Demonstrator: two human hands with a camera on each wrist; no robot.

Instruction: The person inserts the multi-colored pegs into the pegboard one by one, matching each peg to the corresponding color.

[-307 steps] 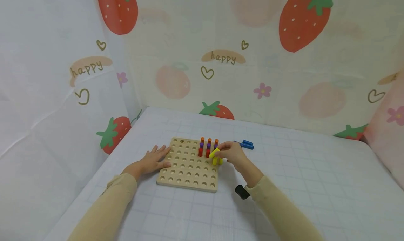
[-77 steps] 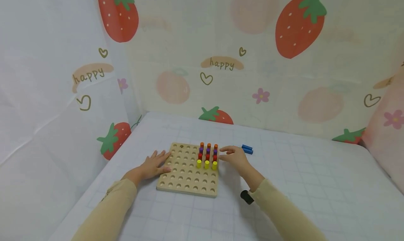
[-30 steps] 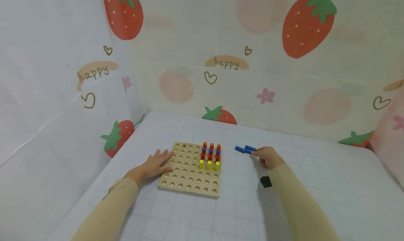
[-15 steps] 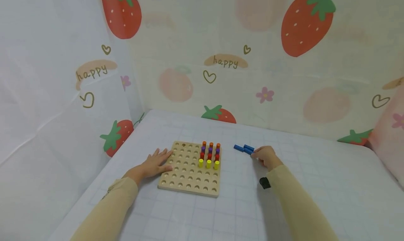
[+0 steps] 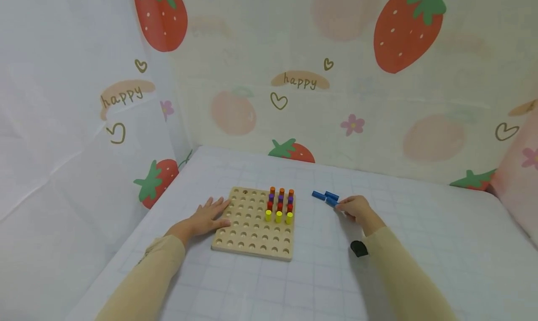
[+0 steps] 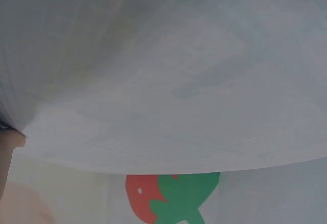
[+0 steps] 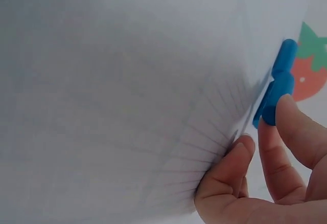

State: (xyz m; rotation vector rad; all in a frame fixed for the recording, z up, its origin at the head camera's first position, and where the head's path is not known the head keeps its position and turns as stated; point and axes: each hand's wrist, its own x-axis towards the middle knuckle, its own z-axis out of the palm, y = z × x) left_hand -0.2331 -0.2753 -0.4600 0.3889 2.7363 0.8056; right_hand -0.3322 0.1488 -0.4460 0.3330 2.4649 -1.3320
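My left hand (image 5: pixel 203 219) lies with fingers spread at the left edge of a wooden peg board (image 5: pixel 252 252), thumb and fingertips on its rim. In the left wrist view only a bit of that hand (image 6: pixel 9 144) shows. To the right of the board, my right hand (image 5: pixel 357 210) pinches the near end of a blue peg (image 7: pixel 281 92) between thumb and index finger. Two more blue pegs (image 5: pixel 318 195) lie close beside it on the table. Upright in the board's right side stand rows of orange (image 5: pixel 282 191), purple (image 5: pixel 280 198), red (image 5: pixel 279 207) and yellow pegs (image 5: pixel 279 217), three per row.
A white cloth with a faint grid covers the table (image 5: pixel 403 227). Behind it hangs a strawberry-print curtain (image 5: pixel 302 120), with a white cloth wall (image 5: pixel 63 171) at the left. A black object (image 5: pixel 359 248) shows under the right sleeve.
Earlier my right hand held a yellow peg over the board; three yellow pegs now stand there. It then moved right to the blue pegs. My left hand stays at the board's edge.
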